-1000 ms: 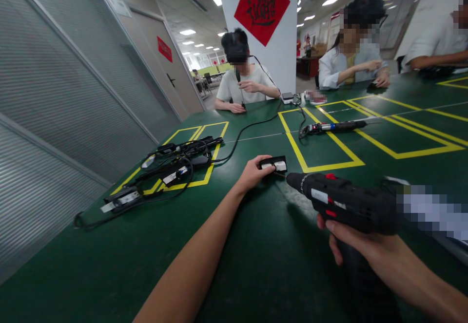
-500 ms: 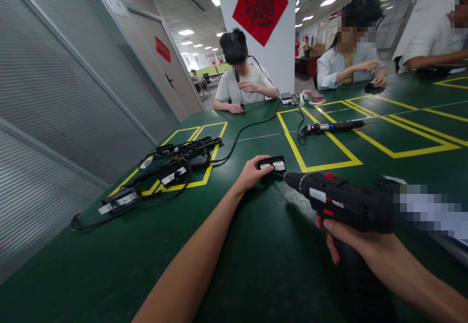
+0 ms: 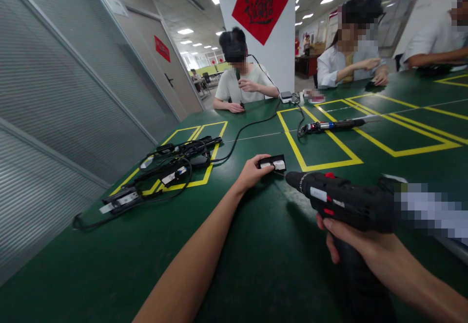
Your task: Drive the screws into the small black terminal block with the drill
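Note:
My left hand (image 3: 256, 171) grips a small black casing with white labels (image 3: 279, 163), thumb on the near side, just above the green table (image 3: 256, 245). In my right hand (image 3: 351, 237) is a black cordless drill (image 3: 340, 201) with red buttons, fingers wrapped round its handle. The drill points left, and its thin bit (image 3: 280, 174) reaches the casing's near edge; whether the tip touches it I cannot make out. The lower part of the drill's handle is dark and partly hidden by my hand.
Black power adapters with cables (image 3: 175, 172) lie at the left among yellow tape outlines (image 3: 331, 166). A pen-shaped electric screwdriver (image 3: 334, 126) rests farther back, right of centre. A black cable (image 3: 237, 140) crosses the table. Several people sit opposite, one person (image 3: 244, 86) holding a tool upright.
Almost nothing differs. Both hands, the casing and the drill stay in nearly the same place; the view has shifted very slightly.

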Motion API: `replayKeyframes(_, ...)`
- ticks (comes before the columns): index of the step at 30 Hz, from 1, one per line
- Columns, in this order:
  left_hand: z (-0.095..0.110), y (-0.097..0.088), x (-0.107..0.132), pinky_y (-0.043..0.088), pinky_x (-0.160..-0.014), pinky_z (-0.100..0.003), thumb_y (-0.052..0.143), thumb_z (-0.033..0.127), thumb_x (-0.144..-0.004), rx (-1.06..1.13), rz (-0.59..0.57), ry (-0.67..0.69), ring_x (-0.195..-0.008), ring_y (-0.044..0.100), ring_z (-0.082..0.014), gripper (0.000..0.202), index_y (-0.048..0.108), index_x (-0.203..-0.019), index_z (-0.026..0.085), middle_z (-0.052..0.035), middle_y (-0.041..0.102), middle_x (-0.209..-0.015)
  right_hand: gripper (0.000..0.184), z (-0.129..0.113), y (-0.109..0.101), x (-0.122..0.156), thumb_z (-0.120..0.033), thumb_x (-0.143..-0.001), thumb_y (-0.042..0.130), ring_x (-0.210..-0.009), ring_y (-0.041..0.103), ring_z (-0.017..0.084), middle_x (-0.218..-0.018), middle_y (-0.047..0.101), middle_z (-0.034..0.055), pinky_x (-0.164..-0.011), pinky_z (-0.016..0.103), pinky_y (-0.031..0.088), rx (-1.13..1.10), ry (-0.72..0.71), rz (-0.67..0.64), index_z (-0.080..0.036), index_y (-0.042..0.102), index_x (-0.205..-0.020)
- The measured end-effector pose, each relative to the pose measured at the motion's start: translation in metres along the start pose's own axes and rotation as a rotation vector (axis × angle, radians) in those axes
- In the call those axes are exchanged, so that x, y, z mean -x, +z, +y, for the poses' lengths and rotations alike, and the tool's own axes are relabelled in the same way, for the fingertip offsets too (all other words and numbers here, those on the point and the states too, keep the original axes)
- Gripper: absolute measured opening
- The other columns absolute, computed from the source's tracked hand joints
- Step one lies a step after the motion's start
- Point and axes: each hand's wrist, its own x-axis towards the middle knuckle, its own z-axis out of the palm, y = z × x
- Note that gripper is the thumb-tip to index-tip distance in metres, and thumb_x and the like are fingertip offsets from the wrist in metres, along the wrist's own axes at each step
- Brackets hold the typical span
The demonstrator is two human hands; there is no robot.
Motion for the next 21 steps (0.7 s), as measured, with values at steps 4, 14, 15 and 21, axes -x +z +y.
replayKeyframes(4, 0.0009, 0.0005, 0.0004, 0.048, -0.078, -0.030, 0.067, 0.037, -0.069, 0.010, -0.007, -0.007, -0.086, 0.062, -0.0183, 0.053, 0.054, -0.115, 0.015, -0.0097, 0.064, -0.103, 0.037, -0.0020, 0.0000, 0.0002, -0.053, -0.083, 0.043, -0.061, 0.056, 0.019, -0.060, 0.061, -0.0002, -0.065, 0.032, 0.038, -0.049, -0.028, -0.014, -0.020, 0.059, -0.088)
replayKeyframes(14, 0.0021, 0.0004, 0.0003, 0.049, -0.077, -0.031, 0.067, 0.036, -0.068, 0.003, 0.001, -0.012, -0.085, 0.062, -0.0180, 0.053, 0.055, -0.115, 0.014, -0.0095, 0.065, -0.100, 0.033, -0.0017, -0.0010, -0.0010, -0.051, -0.085, 0.043, -0.058, 0.055, 0.017, -0.056, 0.060, -0.0020, -0.062, 0.030, 0.038, -0.032, -0.042, -0.024, -0.021, 0.056, -0.091)
replayKeyframes(15, 0.0021, 0.0003, 0.0005, 0.049, -0.078, -0.031, 0.067, 0.036, -0.068, 0.003, 0.000, -0.008, -0.085, 0.062, -0.0180, 0.053, 0.055, -0.115, 0.014, -0.0094, 0.065, -0.101, 0.034, -0.0014, -0.0010, -0.0013, -0.051, -0.085, 0.043, -0.058, 0.055, 0.017, -0.057, 0.060, -0.0018, -0.062, 0.030, 0.038, -0.033, -0.036, -0.020, -0.021, 0.057, -0.091)
replayKeyframes(21, 0.0027, 0.0005, 0.0011, 0.048, -0.077, -0.029, 0.067, 0.034, -0.069, 0.005, -0.007, 0.007, -0.085, 0.062, -0.0173, 0.052, 0.054, -0.115, 0.014, -0.0091, 0.064, -0.102, 0.041, -0.0016, -0.0001, -0.0015, -0.055, -0.082, 0.045, -0.062, 0.056, 0.019, -0.058, 0.061, 0.0006, -0.067, 0.032, 0.038, -0.017, 0.021, -0.010, -0.018, 0.064, -0.084)
